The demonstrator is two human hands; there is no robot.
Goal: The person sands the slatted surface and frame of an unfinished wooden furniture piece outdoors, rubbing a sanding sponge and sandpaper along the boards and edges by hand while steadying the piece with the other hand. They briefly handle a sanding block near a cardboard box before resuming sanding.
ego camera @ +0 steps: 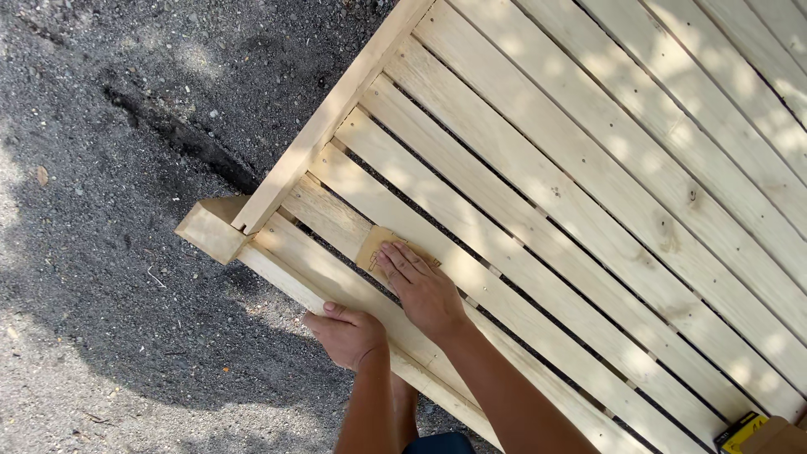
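The right hand (424,290) is lying flat, fingers stretched out and together, pressing a small tan sheet of sandpaper (377,244) down onto a slat of the pale wooden slatted frame (588,168); most of the sheet is sitting hidden under the fingers, with only its far-left corner peeking out, and whatever is marked on it is too small to make out. The left hand (346,332) is curling over the near edge rail of the frame just to the left of the right hand, thumb lying on top and the fingers wrapping down out of sight below the rail, so it is gripping the wood. Both forearms are running off the bottom edge. The frame is stretching diagonally from the near left up to the far right, its far and right ends being cut off by the edges, and dappled sunlight is playing across the slats. A short block end (210,227) is sticking out at the left corner where the side rail (336,109) is meeting the near rail. Beneath the frame and off to the left, rough grey asphalt (101,168) is showing, with a dark crack (181,134) running through it. In the bottom right corner a yellow and black object (740,433) is poking in, too cut off to identify.
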